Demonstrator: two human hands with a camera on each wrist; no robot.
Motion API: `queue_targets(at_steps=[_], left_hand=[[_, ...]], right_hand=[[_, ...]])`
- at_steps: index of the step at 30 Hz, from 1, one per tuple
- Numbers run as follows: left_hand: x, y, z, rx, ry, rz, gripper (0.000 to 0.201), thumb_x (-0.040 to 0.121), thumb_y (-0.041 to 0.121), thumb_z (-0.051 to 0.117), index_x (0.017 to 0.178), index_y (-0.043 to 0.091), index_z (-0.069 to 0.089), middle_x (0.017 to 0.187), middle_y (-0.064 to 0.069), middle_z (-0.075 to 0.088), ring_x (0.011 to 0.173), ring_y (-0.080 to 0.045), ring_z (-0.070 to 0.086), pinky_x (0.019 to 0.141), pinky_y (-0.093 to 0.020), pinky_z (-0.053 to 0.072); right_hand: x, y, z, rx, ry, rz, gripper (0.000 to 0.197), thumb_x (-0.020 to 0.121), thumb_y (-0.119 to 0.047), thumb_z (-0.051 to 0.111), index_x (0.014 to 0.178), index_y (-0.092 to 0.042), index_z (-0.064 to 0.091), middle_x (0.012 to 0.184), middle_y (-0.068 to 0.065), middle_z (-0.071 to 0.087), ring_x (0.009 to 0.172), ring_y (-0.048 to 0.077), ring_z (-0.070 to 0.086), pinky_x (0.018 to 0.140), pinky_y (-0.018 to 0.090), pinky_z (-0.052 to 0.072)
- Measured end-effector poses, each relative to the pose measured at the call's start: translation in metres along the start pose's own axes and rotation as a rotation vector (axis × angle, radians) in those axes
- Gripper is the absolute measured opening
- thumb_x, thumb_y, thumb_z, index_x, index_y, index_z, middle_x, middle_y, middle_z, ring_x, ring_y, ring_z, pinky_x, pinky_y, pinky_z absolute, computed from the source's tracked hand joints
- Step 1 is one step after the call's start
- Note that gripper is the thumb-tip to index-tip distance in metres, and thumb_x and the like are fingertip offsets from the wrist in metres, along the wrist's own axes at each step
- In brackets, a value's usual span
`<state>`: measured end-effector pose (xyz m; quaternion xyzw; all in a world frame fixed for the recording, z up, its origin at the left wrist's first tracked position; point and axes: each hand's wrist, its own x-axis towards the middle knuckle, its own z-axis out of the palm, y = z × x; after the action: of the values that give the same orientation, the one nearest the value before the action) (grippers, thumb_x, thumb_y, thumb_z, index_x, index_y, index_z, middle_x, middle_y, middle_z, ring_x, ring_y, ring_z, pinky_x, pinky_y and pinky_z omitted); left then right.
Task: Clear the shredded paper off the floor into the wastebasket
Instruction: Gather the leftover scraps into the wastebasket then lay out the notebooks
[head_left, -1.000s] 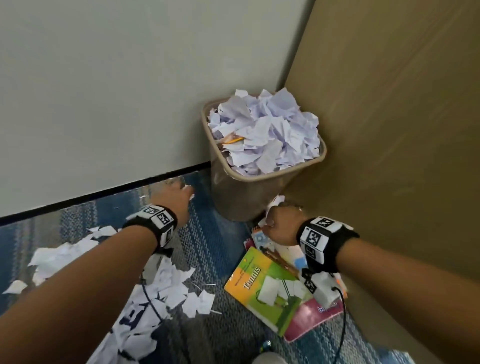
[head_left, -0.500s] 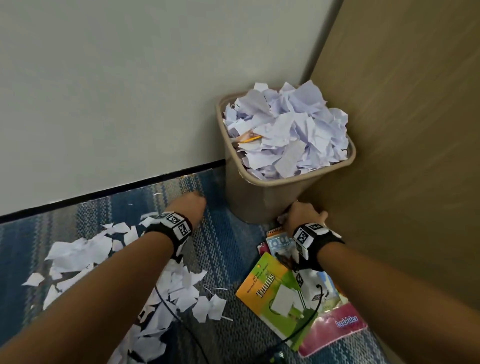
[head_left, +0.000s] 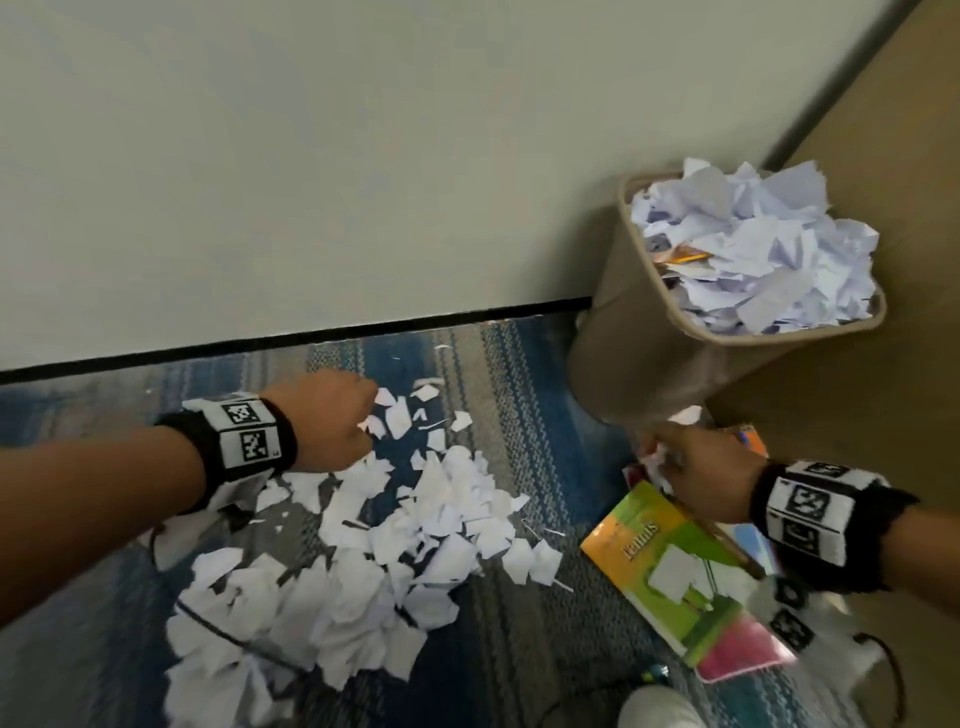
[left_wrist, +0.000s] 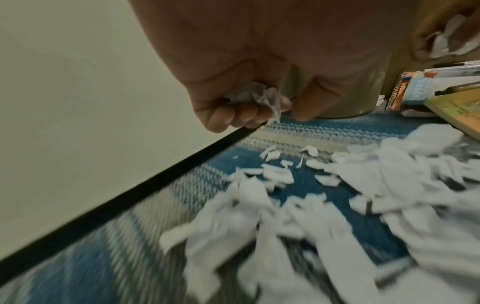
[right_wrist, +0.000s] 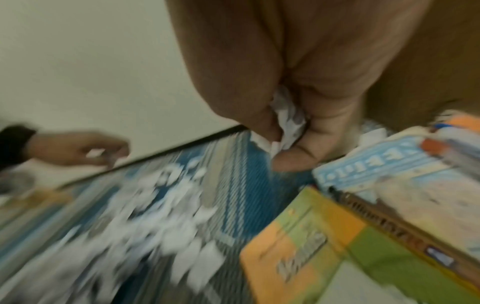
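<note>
A person crouches over a blue striped carpet (head_left: 498, 364), both fists curled around torn scraps. The left hand (head_left: 327, 426) clutches a small wad of paper (left_wrist: 259, 98) above the near edge of a wide spread of shredded paper (head_left: 363, 561) lying on the floor by the wall. The right hand (head_left: 706, 478) squeezes another crumpled scrap (right_wrist: 288, 121) just beside the base of the wastebasket (head_left: 649, 353), already heaped with white paper, in the corner. Colourful booklets (head_left: 675, 566) lie under the right wrist
</note>
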<state>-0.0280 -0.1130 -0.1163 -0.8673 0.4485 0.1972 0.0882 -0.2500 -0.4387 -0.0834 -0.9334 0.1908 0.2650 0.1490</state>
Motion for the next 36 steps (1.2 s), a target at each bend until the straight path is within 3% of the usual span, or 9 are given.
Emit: queue_targets(at_steps=[4,9,11,14,17,22,25,30,36], left_hand=[[-0.035,-0.032,0.058,-0.128,0.029,-0.141,0.02,0.096,0.035,0.043,0.1,0.016,0.042,0.101,-0.008,0.059,0.091,-0.029,0.057,0.074,-0.035,0.047],[-0.051,-0.063,0.113,-0.39,0.076,-0.329,0.046,0.087,0.005,0.049,0.132,0.011,0.041,0.124,-0.016,0.051,0.111,-0.034,0.053,0.092,-0.043,0.045],[-0.055,-0.076,0.128,-0.339,0.116,-0.314,0.054,0.086,0.005,0.051,0.138,0.013,0.041,0.14,-0.014,0.041,0.119,-0.035,0.047,0.099,-0.044,0.042],[-0.046,-0.074,0.125,-0.293,0.216,-0.298,0.064,0.082,0.003,0.055,0.141,0.016,0.038,0.15,-0.013,0.028,0.125,-0.038,0.041,0.099,-0.048,0.044],[-0.034,-0.064,0.126,-0.368,0.296,-0.293,0.077,0.073,-0.008,0.057,0.144,0.011,0.035,0.152,-0.018,0.025,0.132,-0.04,0.036,0.105,-0.049,0.039],[-0.022,-0.056,0.15,-0.437,0.32,-0.241,0.078,0.07,-0.018,0.053,0.143,0.005,0.038,0.151,-0.022,0.027,0.133,-0.041,0.036,0.11,-0.048,0.034],[-0.026,-0.058,0.153,-0.408,0.308,-0.195,0.083,0.067,-0.018,0.055,0.144,0.007,0.038,0.152,-0.019,0.027,0.134,-0.04,0.035,0.109,-0.049,0.035],[-0.031,-0.064,0.151,-0.483,0.342,-0.234,0.077,0.074,-0.017,0.051,0.145,0.007,0.035,0.155,-0.015,0.022,0.137,-0.036,0.032,0.113,-0.041,0.029],[-0.029,-0.071,0.15,-0.53,0.293,-0.205,0.08,0.073,-0.02,0.052,0.147,0.007,0.032,0.156,-0.016,0.016,0.14,-0.036,0.027,0.112,-0.043,0.029]], right_hand=[[-0.007,-0.07,0.02,-0.35,-0.27,-0.232,0.017,0.09,-0.015,0.049,0.094,-0.026,0.061,0.103,0.003,0.066,0.097,0.022,0.061,0.081,0.03,0.046],[0.04,-0.141,0.047,-0.159,-0.095,-0.295,0.014,0.087,-0.011,0.046,0.097,-0.016,0.055,0.092,0.006,0.06,0.092,0.031,0.059,0.067,0.03,0.04],[0.058,-0.146,0.064,-0.07,-0.065,-0.273,0.023,0.085,-0.012,0.045,0.107,-0.017,0.051,0.103,0.01,0.06,0.1,0.033,0.058,0.076,0.035,0.046],[0.062,-0.125,0.082,-0.022,-0.092,-0.248,0.041,0.094,-0.019,0.046,0.135,-0.015,0.042,0.137,0.011,0.043,0.121,0.031,0.049,0.101,0.032,0.038],[0.055,-0.098,0.081,0.139,-0.046,-0.269,0.063,0.094,-0.03,0.055,0.148,-0.022,0.023,0.149,0.003,0.023,0.124,0.023,0.046,0.102,0.031,0.037],[0.045,-0.038,0.071,0.001,0.314,-0.1,0.025,0.084,-0.032,0.053,0.106,-0.02,0.056,0.109,0.005,0.048,0.103,0.028,0.053,0.087,0.039,0.045],[0.038,0.001,0.062,-0.253,0.362,0.23,0.036,0.084,-0.045,0.048,0.11,-0.021,0.052,0.116,0.007,0.047,0.111,0.031,0.048,0.093,0.045,0.04],[0.06,0.041,0.052,-0.351,0.137,0.466,0.08,0.082,-0.071,0.027,0.142,-0.019,0.038,0.15,0.008,0.034,0.138,0.03,0.029,0.112,0.054,0.019],[0.066,0.033,0.046,-0.4,-0.063,0.334,0.074,0.087,-0.071,0.007,0.15,-0.036,0.023,0.161,-0.005,0.016,0.148,0.025,0.012,0.113,0.064,-0.003]])
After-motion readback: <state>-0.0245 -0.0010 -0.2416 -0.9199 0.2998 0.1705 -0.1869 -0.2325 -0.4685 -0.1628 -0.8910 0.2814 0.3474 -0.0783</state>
